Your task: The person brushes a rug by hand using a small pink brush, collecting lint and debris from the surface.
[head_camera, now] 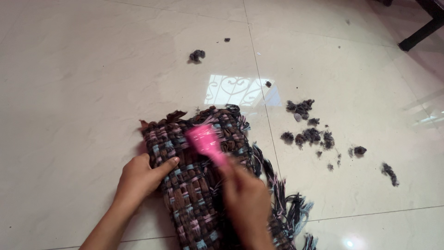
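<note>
Head view, left to right: left hand (141, 176) lies flat, fingers together, pressing the edge of the woven brown, pink and blue mat (194, 185) on the pale tile floor (69, 92); right hand (245, 199), blurred, grips a pink brush (206, 143) on the weave; lint clumps (307, 134) lie right; hard strokes could snag the loose fringe (291, 208), or shift the mat.

My right hand (245, 199) and pink brush (206, 143) blur; my rug (194, 185) runs off the bottom edge.
</note>
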